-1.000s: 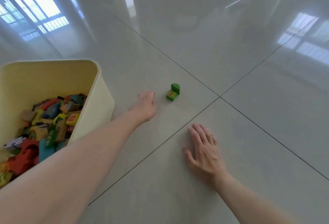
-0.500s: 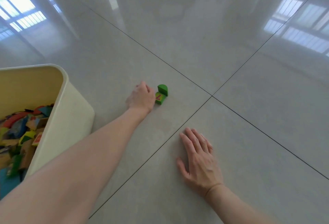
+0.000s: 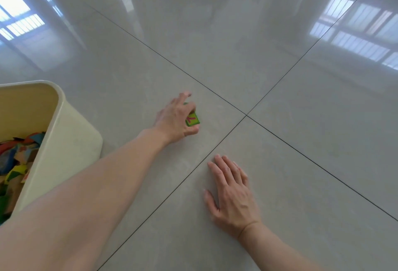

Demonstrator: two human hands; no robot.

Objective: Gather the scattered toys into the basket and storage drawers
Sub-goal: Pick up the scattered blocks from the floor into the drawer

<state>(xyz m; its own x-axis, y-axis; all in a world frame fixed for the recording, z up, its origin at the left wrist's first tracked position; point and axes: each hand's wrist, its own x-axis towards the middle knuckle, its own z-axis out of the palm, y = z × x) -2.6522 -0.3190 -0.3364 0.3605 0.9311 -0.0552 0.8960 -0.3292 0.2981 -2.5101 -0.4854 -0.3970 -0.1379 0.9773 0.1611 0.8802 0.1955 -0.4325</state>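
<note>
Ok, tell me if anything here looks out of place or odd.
Only the green blocks lie out on the bare floor, away from the toy-filled basket. The left hand grips them; the right hand rests flat. Nothing looks spilled or damaged.

Green lettered block [image 3: 193, 119] on floor; cream basket [image 3: 71, 141] of toys.

The block [image 3: 193, 120] is bright green with a red letter on its face. The bin [image 3: 64, 141] is pale cream-yellow; the toys [image 3: 17, 158] inside are red, blue, yellow, green and tan. The floor [image 3: 280, 163] is glossy light grey tile with thin dark grout lines.
</note>
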